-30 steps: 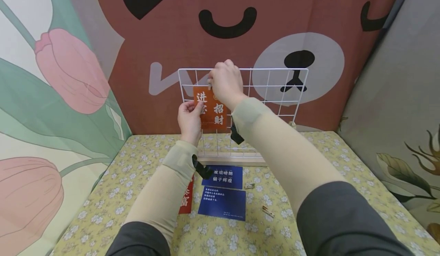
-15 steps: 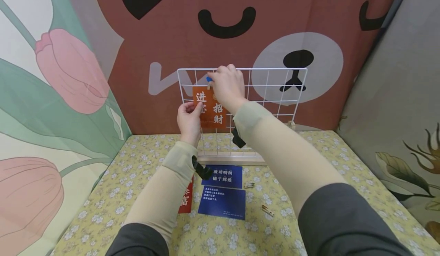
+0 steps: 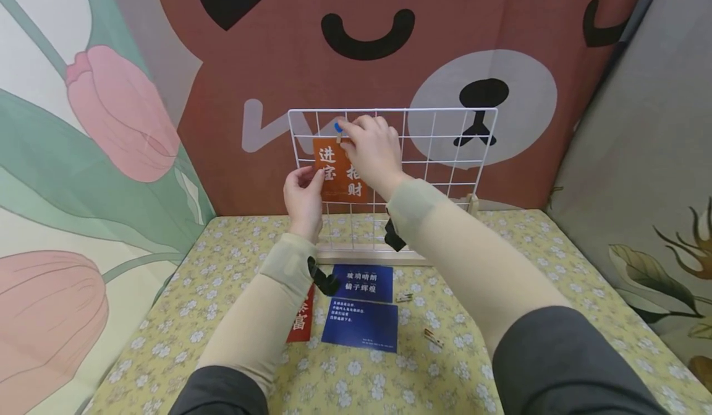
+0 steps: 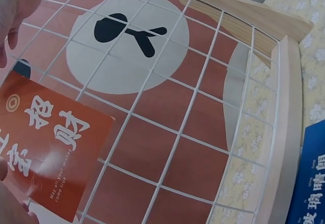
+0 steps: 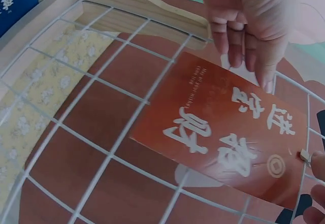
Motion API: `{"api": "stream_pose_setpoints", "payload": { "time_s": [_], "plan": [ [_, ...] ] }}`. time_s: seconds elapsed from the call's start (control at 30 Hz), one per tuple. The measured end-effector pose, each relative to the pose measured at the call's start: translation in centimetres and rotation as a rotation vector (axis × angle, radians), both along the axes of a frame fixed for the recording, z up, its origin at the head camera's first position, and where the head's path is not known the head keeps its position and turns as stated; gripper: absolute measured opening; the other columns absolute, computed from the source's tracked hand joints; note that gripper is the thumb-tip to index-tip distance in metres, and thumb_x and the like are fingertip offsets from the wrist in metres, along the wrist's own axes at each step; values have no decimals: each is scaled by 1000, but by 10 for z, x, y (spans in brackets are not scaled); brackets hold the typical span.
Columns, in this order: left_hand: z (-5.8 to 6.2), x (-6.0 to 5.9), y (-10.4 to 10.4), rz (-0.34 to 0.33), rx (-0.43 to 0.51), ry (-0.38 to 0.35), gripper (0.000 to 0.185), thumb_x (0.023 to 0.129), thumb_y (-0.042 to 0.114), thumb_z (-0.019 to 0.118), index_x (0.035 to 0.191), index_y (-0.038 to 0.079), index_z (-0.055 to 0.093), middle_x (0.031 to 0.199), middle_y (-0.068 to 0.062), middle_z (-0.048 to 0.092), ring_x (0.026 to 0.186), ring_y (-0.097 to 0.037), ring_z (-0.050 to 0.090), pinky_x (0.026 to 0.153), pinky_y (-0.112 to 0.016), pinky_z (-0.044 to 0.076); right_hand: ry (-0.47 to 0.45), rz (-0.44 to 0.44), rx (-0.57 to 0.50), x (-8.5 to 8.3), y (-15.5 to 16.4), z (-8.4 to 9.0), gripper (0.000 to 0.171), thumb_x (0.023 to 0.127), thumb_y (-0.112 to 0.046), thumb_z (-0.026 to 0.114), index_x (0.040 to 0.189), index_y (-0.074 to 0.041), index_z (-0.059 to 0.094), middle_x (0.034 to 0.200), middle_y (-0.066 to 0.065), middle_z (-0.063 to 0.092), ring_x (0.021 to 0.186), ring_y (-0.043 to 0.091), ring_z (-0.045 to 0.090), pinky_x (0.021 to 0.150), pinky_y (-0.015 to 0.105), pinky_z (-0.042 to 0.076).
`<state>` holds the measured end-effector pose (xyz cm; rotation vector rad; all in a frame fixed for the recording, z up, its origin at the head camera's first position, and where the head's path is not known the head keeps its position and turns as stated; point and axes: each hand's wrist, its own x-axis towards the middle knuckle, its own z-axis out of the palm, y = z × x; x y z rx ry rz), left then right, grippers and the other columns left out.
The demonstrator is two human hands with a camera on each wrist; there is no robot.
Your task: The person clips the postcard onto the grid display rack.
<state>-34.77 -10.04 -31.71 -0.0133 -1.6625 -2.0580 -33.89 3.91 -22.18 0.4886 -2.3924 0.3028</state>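
A white wire grid point(image 3: 445, 136) stands upright on a wooden base point(image 3: 367, 255) at the back of the table. An orange card point(image 3: 336, 174) with white characters lies flat against the grid's upper left. My left hand point(image 3: 316, 177) holds the card's left edge. My right hand point(image 3: 342, 129) pinches a small blue-topped wooden clip point(image 3: 338, 128) at the card's top edge. In the right wrist view the orange card point(image 5: 228, 132) fills the middle, my left hand's fingertips point(image 5: 265, 82) touch it, and the clip's wooden end point(image 5: 304, 155) shows at the right edge. The left wrist view shows the card point(image 4: 45, 153) and grid point(image 4: 193, 107).
On the flowered tablecloth in front of the base lie two blue cards point(image 3: 361, 282) point(image 3: 361, 324), a red card point(image 3: 300, 319) partly under my left forearm, and two loose wooden clips point(image 3: 404, 297) point(image 3: 432, 339). Printed fabric panels wall in the back and both sides.
My right hand has come down a little from the grid's top wire, and the clip's blue top now shows at the card's top edge. My left hand stays at the card's left edge.
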Motion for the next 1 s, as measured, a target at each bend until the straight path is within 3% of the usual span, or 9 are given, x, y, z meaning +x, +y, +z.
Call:
{"api": "stream_pose_setpoints", "payload": {
  "time_s": [0.27,0.5,0.67,1.0],
  "plan": [
    [-8,6,-4,-27,-61,11,35,94,20,65,121,1,55,119,-13,46,101,-22,47,80,-29,45,53,44,-39,2,6,-18,51,95,-28,62,143,-20,48,131,7,53,121,28,47,97,44,41],
    [-15,11,-2,-1,-176,15,32,92,24,67,116,5,58,115,-7,44,99,-18,49,83,-29,46,62,58,-55,5,10,-37,53,93,-26,65,143,-18,49,131,7,53,122,28,46,101,47,39],
    [-24,19,1,-32,-239,33,33,92,23,66,117,3,58,113,-9,46,99,-19,49,85,-32,46,66,77,-65,10,14,-52,51,92,-24,67,140,-17,52,131,9,54,122,29,47,101,48,40],
    [-48,35,8,-94,-268,-35,29,92,20,66,117,5,59,114,-13,50,100,-21,52,86,-36,46,-12,100,-161,29,30,-89,51,91,-22,68,139,-14,52,132,12,53,121,32,47,99,49,41]
  ]
}}
